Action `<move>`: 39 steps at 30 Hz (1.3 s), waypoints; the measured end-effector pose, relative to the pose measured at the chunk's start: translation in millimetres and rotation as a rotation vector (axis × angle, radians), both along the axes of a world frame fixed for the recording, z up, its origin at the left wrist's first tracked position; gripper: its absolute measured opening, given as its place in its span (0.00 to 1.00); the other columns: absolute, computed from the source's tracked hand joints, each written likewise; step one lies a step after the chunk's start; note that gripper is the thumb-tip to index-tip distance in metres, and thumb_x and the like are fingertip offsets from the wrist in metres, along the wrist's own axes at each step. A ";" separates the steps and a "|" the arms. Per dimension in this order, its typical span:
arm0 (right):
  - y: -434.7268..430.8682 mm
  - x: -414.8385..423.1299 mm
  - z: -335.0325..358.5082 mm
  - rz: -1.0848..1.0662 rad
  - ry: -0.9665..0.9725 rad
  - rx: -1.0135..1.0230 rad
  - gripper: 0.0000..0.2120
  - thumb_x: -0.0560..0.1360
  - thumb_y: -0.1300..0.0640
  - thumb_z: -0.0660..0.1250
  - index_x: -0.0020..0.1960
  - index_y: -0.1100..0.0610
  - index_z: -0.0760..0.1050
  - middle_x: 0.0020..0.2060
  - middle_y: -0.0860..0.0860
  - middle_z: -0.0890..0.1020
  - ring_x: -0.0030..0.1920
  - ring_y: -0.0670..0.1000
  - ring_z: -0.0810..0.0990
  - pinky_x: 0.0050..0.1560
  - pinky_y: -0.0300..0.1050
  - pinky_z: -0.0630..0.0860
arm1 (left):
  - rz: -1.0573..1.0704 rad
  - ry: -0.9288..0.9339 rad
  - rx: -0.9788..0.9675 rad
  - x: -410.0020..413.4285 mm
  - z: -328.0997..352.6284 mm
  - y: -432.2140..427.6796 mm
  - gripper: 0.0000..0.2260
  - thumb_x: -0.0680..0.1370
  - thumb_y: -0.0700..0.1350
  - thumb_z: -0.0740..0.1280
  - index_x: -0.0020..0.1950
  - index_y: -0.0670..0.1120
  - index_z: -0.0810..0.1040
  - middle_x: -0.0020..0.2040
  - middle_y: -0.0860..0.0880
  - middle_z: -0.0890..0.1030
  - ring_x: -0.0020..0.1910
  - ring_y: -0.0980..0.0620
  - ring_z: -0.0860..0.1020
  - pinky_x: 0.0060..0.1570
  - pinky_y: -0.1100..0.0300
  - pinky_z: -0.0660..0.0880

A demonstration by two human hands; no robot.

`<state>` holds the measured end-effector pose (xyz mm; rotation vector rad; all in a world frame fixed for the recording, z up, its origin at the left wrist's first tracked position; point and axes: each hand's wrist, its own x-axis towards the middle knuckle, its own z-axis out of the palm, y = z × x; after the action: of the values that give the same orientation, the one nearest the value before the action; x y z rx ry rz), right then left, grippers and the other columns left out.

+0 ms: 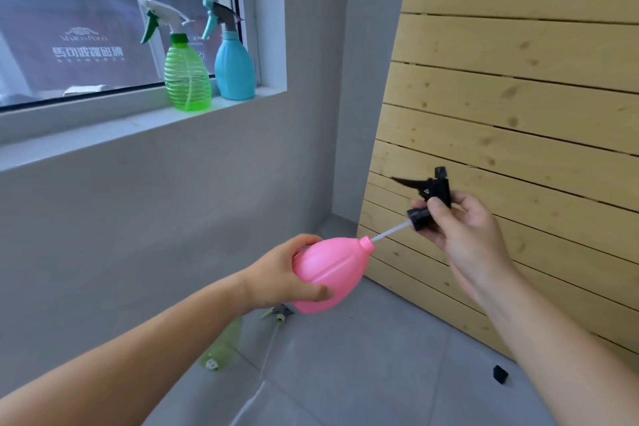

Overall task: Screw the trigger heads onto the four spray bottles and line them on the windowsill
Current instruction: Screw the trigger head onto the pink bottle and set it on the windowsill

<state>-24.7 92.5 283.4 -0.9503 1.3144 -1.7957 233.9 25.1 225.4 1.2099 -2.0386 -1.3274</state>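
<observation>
My left hand [287, 275] grips a pink spray bottle [330, 273], tilted with its open neck pointing up and right. My right hand [463, 235] holds a black trigger head [430, 197]; its white dip tube [390, 231] reaches into the pink bottle's neck, the cap a short way from it. On the windowsill [103, 135] stand a clear green bottle [186, 79] and a blue bottle [234, 71], both upright with trigger heads on. On the floor below lie a pale green bottle [224, 344] and a loose grey-green trigger head [280, 313] with a long tube.
A slatted wooden panel [518, 97] leans against the wall on the right. A small black piece [500, 373] lies on the grey floor tiles near its base. The grey wall under the window runs along the left.
</observation>
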 end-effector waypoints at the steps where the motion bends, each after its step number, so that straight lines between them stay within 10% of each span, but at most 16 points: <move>1: -0.1 4.2 -4.1 0.039 -0.010 0.014 0.03 0.80 0.64 0.62 0.53 0.60 0.73 0.44 0.58 0.85 0.44 0.55 0.85 0.49 0.49 0.83 | -0.020 0.020 0.009 -2.7 0.3 0.5 0.36 0.59 0.53 0.79 0.66 0.57 0.74 0.60 0.52 0.81 0.57 0.53 0.82 0.54 0.57 0.83; 11: -3.1 9.0 -30.4 0.360 0.107 0.090 0.11 0.77 0.67 0.66 0.58 0.59 0.73 0.53 0.60 0.84 0.54 0.55 0.83 0.53 0.48 0.81 | -0.093 0.160 0.181 -11.4 -0.8 1.3 0.28 0.66 0.54 0.78 0.66 0.62 0.78 0.62 0.46 0.83 0.61 0.39 0.81 0.59 0.28 0.74; 21: -12.9 0.5 -37.6 0.487 0.099 0.047 0.18 0.73 0.66 0.66 0.61 0.60 0.72 0.55 0.59 0.82 0.55 0.55 0.81 0.55 0.49 0.78 | -0.106 0.348 0.550 -15.2 -6.1 3.3 0.28 0.67 0.60 0.72 0.64 0.50 0.81 0.56 0.40 0.85 0.51 0.42 0.84 0.49 0.48 0.81; 28: -20.9 0.9 -39.0 0.295 0.145 0.143 0.12 0.78 0.66 0.65 0.61 0.63 0.72 0.48 0.58 0.82 0.49 0.55 0.83 0.52 0.51 0.82 | 0.098 0.195 -0.120 -30.3 1.8 8.7 0.42 0.55 0.58 0.82 0.68 0.58 0.74 0.61 0.56 0.79 0.58 0.55 0.81 0.51 0.59 0.82; 33: -20.5 -2.3 -32.1 0.296 -0.016 0.108 0.12 0.77 0.67 0.66 0.60 0.66 0.74 0.48 0.61 0.80 0.50 0.58 0.82 0.49 0.52 0.82 | 0.237 0.282 0.056 -45.0 3.6 19.4 0.60 0.53 0.63 0.81 0.79 0.64 0.53 0.66 0.56 0.71 0.64 0.52 0.77 0.64 0.53 0.77; 39: -18.2 0.7 -38.3 0.240 -0.056 0.119 0.09 0.76 0.69 0.66 0.56 0.66 0.75 0.46 0.59 0.80 0.46 0.53 0.82 0.50 0.50 0.82 | 0.282 0.463 0.582 -47.5 5.9 16.5 0.24 0.79 0.59 0.67 0.70 0.48 0.74 0.63 0.46 0.80 0.56 0.43 0.83 0.43 0.50 0.84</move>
<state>-24.0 74.3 245.1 -0.9423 1.2039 -1.5338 186.4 41.6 231.3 1.2040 -1.1494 -1.9026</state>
